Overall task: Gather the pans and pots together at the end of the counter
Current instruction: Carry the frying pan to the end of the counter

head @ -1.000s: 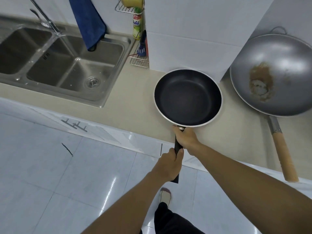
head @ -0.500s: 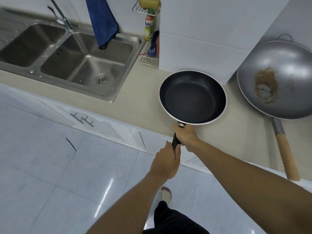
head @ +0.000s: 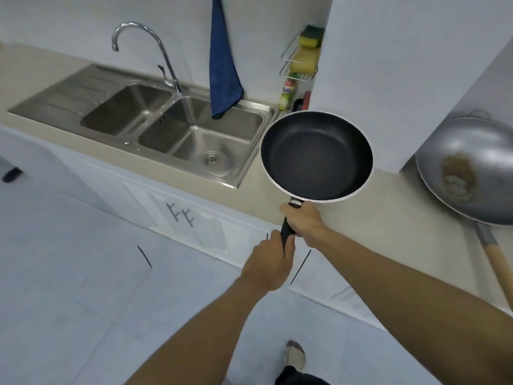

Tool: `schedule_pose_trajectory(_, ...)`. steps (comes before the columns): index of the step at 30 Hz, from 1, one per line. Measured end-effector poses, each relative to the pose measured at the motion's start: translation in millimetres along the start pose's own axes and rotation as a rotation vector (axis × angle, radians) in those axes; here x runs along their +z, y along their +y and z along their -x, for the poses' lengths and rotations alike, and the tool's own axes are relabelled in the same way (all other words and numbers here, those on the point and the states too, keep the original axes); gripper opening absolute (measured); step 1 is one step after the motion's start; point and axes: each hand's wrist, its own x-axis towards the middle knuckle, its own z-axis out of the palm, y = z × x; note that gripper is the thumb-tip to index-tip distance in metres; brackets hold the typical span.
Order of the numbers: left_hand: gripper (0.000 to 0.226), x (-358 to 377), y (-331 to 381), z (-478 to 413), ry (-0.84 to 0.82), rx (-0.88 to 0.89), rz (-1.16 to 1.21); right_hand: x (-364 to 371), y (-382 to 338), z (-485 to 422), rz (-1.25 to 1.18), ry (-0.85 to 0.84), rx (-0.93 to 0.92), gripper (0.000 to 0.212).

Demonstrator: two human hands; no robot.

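A black non-stick frying pan (head: 316, 155) with a pale rim is held above the beige counter (head: 369, 218), just right of the sink. Both hands grip its black handle: my right hand (head: 304, 220) close to the pan, my left hand (head: 268, 266) at the handle's end, over the floor. A large grey wok (head: 472, 168) with a brown stain in its bowl and a wooden handle (head: 499, 269) rests on the counter at the right, leaning by the wall.
A steel double sink (head: 177, 126) with a tall tap (head: 155, 51) lies to the left. A blue towel (head: 223, 65) hangs over it. A wire rack (head: 301, 59) holds sponges and a bottle. A white tiled column (head: 402, 79) stands behind the pan.
The view has swung left and up, showing the whole sink and tap. The pan stays in both hands and now sits nearer the sink's right edge, farther from the wok.
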Motion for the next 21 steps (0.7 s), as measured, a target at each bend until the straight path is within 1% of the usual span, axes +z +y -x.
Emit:
schedule_pose_trajectory(5, 0.045, -62, -40, 21, 0.064, -0.010, 0.007, 64, -38, 29, 0.033, -0.018, -0.092, 0.017)
schedule_pose_trajectory(13, 0.045, -150, -104, 52, 0.181, -0.032, 0.002, 167, -93, 65, 0.077, -0.104, -0.193, 0.017)
schedule_pose_trajectory(21, 0.043, -212, -163, 40, 0.266, -0.088, 0.042, 255, -142, 62, 0.132, -0.188, -0.246, 0.018)
